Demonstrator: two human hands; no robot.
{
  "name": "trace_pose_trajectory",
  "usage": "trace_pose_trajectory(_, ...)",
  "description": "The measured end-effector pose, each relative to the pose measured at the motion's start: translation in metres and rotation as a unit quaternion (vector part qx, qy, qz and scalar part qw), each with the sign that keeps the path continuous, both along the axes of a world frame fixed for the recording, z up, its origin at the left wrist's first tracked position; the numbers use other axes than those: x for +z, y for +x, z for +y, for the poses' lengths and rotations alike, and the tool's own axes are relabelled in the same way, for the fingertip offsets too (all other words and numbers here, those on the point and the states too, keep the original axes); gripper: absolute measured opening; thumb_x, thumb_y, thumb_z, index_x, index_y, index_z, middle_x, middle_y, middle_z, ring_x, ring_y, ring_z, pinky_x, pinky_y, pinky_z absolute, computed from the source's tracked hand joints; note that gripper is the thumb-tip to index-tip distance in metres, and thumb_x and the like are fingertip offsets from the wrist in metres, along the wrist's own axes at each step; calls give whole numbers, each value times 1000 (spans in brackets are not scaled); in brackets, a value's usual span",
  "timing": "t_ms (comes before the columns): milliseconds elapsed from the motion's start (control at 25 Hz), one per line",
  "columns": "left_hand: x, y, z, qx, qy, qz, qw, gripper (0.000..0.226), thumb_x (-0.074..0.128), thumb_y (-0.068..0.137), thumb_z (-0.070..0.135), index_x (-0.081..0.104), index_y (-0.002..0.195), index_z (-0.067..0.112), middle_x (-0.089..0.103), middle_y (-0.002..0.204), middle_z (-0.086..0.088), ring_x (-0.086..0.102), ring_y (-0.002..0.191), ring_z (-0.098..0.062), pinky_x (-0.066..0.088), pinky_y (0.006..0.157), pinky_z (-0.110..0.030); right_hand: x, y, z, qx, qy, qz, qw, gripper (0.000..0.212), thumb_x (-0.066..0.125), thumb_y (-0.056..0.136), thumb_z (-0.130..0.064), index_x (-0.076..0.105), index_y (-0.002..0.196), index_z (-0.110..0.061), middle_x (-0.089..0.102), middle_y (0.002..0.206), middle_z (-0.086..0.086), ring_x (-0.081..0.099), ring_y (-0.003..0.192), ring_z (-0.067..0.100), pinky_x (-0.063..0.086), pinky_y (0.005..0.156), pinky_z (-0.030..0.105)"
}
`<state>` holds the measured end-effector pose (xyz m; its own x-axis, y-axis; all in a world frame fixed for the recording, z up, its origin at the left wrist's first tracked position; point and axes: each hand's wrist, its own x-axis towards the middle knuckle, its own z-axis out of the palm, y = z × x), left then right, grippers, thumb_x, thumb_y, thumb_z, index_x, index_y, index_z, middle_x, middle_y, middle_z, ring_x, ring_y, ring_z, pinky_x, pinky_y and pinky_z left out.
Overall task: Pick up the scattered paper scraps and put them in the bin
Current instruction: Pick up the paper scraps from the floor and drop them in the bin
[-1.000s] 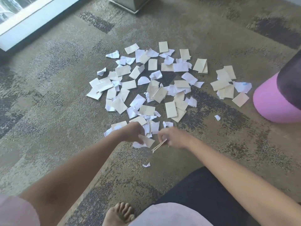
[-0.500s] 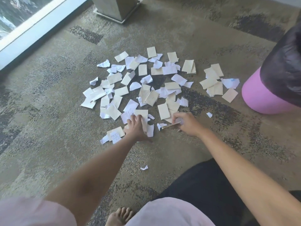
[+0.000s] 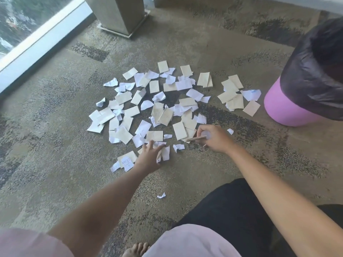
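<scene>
Right hand (image 3: 213, 139) pinches a thin stack, left hand (image 3: 151, 154) grips scraps (image 3: 164, 153) — overfilled, they may slip before the bin (image 3: 289, 108) at two o'clock

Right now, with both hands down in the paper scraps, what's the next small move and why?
Probably close the left hand on the white scraps under its fingers and lift them. The right hand already pinches a thin stack of beige pieces, most paper lies loose on the carpet, and the pink bin stands to the right.
</scene>
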<state>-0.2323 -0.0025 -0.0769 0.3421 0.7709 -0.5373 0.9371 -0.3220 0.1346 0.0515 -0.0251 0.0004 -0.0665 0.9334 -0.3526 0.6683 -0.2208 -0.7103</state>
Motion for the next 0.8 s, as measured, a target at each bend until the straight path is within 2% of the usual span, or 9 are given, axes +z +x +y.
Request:
trace_pose_trajectory(80, -4, -4, -1, -37, 35, 20, 999, 81, 59, 86, 2, 22, 150, 35, 22, 150, -11, 35, 132, -39, 54, 92, -43, 0, 7, -3, -12, -4, 11, 1000, 17, 77, 83, -28, 61, 77, -28, 64, 79, -11, 58, 63, 4, 37, 56, 19)
trace_pose_trajectory(160, -10, -9, 3, -62, 79, 25, 995, 70, 61, 88, 6, 32, 146, 30, 36, 141, -11, 51, 119, -38, 56, 85, -42, -1, 16, -5, -32, -7, 28, 999, 22, 77, 83, -27, 59, 73, -32, 68, 79, -7, 65, 65, 14, 48, 59, 27)
trace_pose_trajectory(240, -10, -11, 11, -56, 101, 14, 993, 53, 64, 89, 10, 44, 136, 26, 51, 127, -9, 63, 101, -33, 59, 70, -41, 0, 24, -6, -59, -4, 42, 997, 18, 77, 83, -24, 61, 77, -27, 71, 83, -2, 70, 67, 20, 52, 58, 30)
trace_pose_trajectory(320, 1, -4, 20, -10, 91, -31, 995, 38, 53, 94, 7, 52, 128, 24, 60, 118, -8, 67, 92, -29, 58, 66, -40, 2, 31, -5, -90, 9, 57, 994, 15, 76, 84, -20, 62, 83, -16, 71, 86, -2, 69, 61, 11, 51, 53, 26)
trace_pose_trajectory(400, 14, 7, 27, 36, 73, -67, 994, 41, 45, 94, 3, 56, 128, 23, 65, 114, -9, 68, 93, -31, 55, 69, -38, 6, 39, -2, -135, 12, 107, 985, 14, 76, 85, -14, 63, 85, -9, 69, 84, -2, 67, 60, 6, 56, 53, 26)
trace_pose_trajectory(480, 24, 18, 29, 69, 64, -89, 992, 48, 43, 90, -3, 57, 129, 22, 69, 110, -11, 68, 91, -33, 54, 70, -39, 8, 48, 2, -174, 9, 173, 969, 14, 75, 85, -11, 63, 87, -5, 66, 82, 0, 67, 69, 12, 62, 62, 34)
trace_pose_trajectory(640, 42, 49, 25, 162, 47, -217, 961, 31, 48, 99, 15, 63, 122, 29, 73, 86, -7, 64, 60, -23, 49, 54, -32, 16, 64, 7, -252, -1, 264, 931, 22, 75, 85, -10, 61, 99, 2, 64, 93, 7, 65, 74, 18, 61, 63, 27)
trace_pose_trajectory(720, 58, 75, 25, 158, 24, -277, 947, 25, 47, 101, 27, 64, 119, 30, 70, 73, -2, 51, 44, -11, 41, 47, -25, 28, 76, 9, -305, 13, 308, 901, 31, 76, 84, -11, 61, 107, 3, 64, 97, 11, 66, 73, 20, 58, 59, 23)
trace_pose_trajectory(800, 84, 104, 28, 146, 1, -331, 932, 23, 45, 101, 29, 64, 115, 31, 62, 60, -3, 40, 36, -8, 35, 41, -20, 47, 92, 13, -337, 49, 332, 880, 24, 74, 86, -9, 62, 104, 1, 65, 97, 12, 64, 81, 22, 59, 60, 23)
